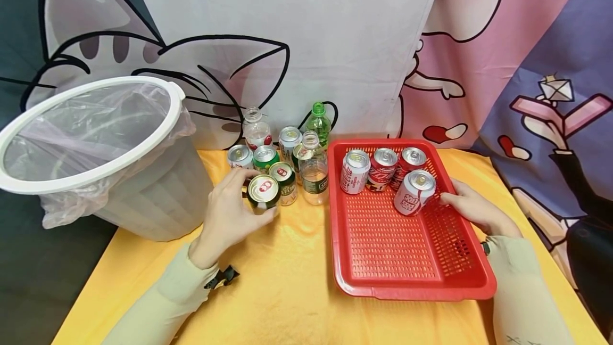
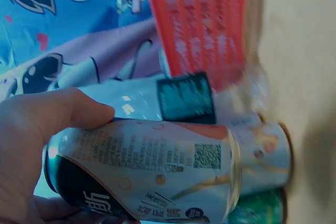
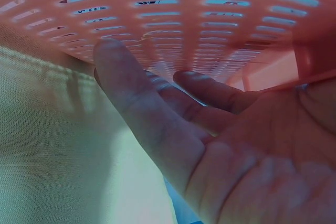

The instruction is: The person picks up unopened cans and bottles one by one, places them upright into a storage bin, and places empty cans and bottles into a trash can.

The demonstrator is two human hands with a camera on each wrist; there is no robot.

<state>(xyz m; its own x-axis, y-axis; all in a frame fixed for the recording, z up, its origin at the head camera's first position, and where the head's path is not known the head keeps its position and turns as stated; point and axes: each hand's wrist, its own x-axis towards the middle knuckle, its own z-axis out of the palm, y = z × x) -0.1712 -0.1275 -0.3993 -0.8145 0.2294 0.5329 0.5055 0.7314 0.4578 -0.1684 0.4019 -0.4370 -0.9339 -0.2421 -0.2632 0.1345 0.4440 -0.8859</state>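
My left hand (image 1: 231,207) grips a dark-topped drink can (image 1: 264,191) between thumb and fingers. In the left wrist view that can (image 2: 152,171) shows a pale printed side with a square code, and its base appears raised off the table. Right beside it stand a similar can (image 1: 283,180) and a green can (image 1: 265,157). My right hand (image 1: 479,207) holds the right side of a red plastic basket (image 1: 390,249), thumb at the rim. In the right wrist view, its fingers (image 3: 152,114) reach beneath the slotted plastic. Several cans, including a white one (image 1: 414,193), stand inside the basket.
A lined bin (image 1: 158,201) stands at the left. Behind the held can are a clear bottle (image 1: 257,131), a green bottle (image 1: 319,121) and a silver-topped can (image 1: 289,140). A labelled clear bottle (image 1: 314,174) stands close to the basket. Yellow cloth (image 1: 287,292) covers the table.
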